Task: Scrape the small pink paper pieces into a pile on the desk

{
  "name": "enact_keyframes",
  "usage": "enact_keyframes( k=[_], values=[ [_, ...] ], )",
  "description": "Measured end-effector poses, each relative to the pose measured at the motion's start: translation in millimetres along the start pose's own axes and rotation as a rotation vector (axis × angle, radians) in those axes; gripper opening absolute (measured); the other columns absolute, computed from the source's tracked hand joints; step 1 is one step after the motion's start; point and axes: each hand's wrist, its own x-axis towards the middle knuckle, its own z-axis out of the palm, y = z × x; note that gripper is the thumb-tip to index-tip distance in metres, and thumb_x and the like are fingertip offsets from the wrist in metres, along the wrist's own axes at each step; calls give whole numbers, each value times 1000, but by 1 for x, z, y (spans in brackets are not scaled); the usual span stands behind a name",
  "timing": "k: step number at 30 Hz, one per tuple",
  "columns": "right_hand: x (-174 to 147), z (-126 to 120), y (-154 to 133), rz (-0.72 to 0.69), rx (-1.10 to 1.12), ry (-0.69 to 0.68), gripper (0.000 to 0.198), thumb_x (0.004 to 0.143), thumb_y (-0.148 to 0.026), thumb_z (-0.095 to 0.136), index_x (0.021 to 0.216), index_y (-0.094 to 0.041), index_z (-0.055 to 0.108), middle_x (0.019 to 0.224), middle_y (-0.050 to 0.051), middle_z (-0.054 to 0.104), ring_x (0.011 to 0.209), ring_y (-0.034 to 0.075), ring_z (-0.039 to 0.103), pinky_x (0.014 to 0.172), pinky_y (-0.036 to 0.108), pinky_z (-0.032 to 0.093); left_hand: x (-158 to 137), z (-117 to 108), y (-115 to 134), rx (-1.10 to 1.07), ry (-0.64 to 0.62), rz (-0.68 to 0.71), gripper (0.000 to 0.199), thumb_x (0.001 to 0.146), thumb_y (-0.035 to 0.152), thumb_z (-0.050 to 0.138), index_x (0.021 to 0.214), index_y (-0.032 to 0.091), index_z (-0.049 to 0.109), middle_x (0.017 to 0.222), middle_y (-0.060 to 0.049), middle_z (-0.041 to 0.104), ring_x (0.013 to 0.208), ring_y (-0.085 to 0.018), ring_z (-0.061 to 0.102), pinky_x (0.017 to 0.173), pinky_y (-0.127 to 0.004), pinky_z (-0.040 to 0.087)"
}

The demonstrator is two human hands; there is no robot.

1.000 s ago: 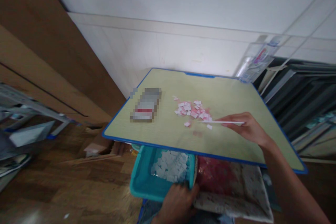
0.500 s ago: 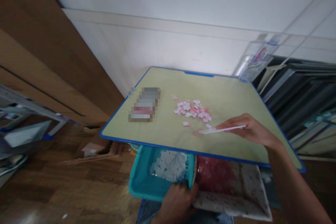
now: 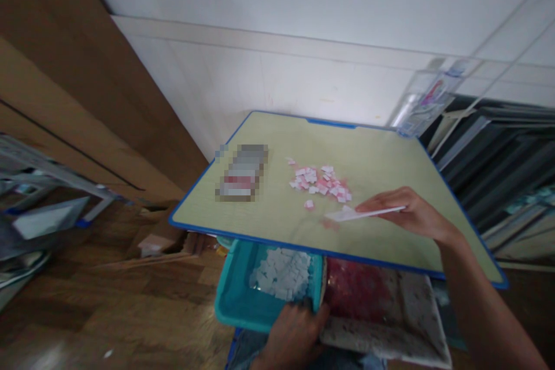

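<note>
Right hand point(image 3: 414, 218) pinches a thin, flat white strip point(image 3: 344, 215) near the front edge of the blue-rimmed, pale-yellow tabletop point(image 3: 269, 221); left hand point(image 3: 297, 328), grip unclear, touches the turquoise plastic basin point(image 3: 238, 309).

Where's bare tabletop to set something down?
Bare: far right, between the pink-white pieces and the bottle; front left, between the pixelated item and the blue near edge. Crowded: the middle, with pieces, right hand and white card.

A white wall point(image 3: 303, 0) rises behind a pale table point(image 3: 368, 153) edged in blue. Brown wooden panelling point(image 3: 65, 58) stands left, dark panels point(image 3: 498, 153) right. The floor point(image 3: 65, 318) is wood-patterned.
</note>
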Motion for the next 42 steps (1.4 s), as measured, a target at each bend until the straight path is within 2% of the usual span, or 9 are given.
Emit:
enact_keyframes(
  k=[4, 8, 11, 16, 21, 26, 30, 37, 42],
  values=[
    [7, 7, 0, -26, -8, 80, 26, 80, -26, 50, 101, -21, 63, 98, 7, 66, 91, 19, 61, 78, 29, 47, 0, 0, 0, -1, 5, 6, 30, 75, 31, 52, 102, 18, 46, 84, -10, 57, 73, -26, 55, 61, -35, 42],
    [18, 16, 4, -42, 11, 52, 25, 79, -28, 50, 100, -21, 64, 98, 7, 66, 90, 19, 61, 79, 30, 47, -1, 0, 1, 3, -2, -8, 29, 75, 31, 52, 102, 19, 47, 83, -10, 57, 72, -26, 55, 61, -35, 42],
    [14, 11, 4, -25, 4, 12, 24, 78, -27, 51, 98, -20, 64, 94, 7, 67, 87, 18, 62, 76, 28, 48, 0, 0, 1, 11, -10, -17, 30, 76, 31, 52, 103, 20, 46, 84, -9, 56, 73, -25, 54, 61, -35, 42],
    [7, 5, -2, -25, -26, 69, 24, 78, -25, 51, 97, -19, 65, 95, 7, 67, 87, 18, 62, 75, 27, 48, -1, -2, 1, 19, -17, 6, 33, 77, 34, 51, 105, 19, 46, 85, -10, 56, 74, -26, 54, 60, -35, 42],
    [5, 3, -4, 8, -7, -23, 25, 79, -28, 50, 97, -19, 65, 91, 7, 68, 83, 18, 63, 70, 25, 49, -1, -2, 2, 22, -24, -5, 34, 78, 34, 50, 107, 18, 45, 86, -10, 56, 74, -25, 54, 62, -35, 42],
    [-6, -8, -4, 15, -65, 97, 23, 78, -28, 52, 94, -21, 66, 91, 6, 68, 81, 19, 63, 69, 25, 49, 0, 0, 2, 21, -13, -11, 34, 75, 35, 52, 105, 19, 45, 85, -10, 56, 74, -25, 54, 62, -34, 42],
    [-6, -6, -2, 43, -68, 50, 22, 78, -26, 52, 93, -19, 66, 90, 6, 68, 80, 19, 64, 68, 24, 49, -1, 0, 1, 12, 13, 7, 31, 77, 33, 50, 104, 19, 45, 83, -10, 57, 72, -26, 54, 60, -36, 42],
    [6, 1, 4, 66, -121, 115, 23, 78, -25, 52, 96, -18, 65, 91, 5, 68, 79, 18, 64, 67, 25, 49, -1, -3, 1, 4, 6, 9, 31, 77, 34, 50, 103, 19, 46, 84, -11, 57, 71, -26, 55, 59, -35, 43],
    [30, 17, 5, -38, -80, 84, 23, 78, -23, 51, 97, -20, 64, 92, 4, 68, 83, 17, 63, 72, 25, 48, -1, -1, 0, 7, -5, 13, 30, 77, 33, 49, 103, 18, 46, 85, -11, 57, 72, -27, 55, 60, -36, 43]
  ],
)
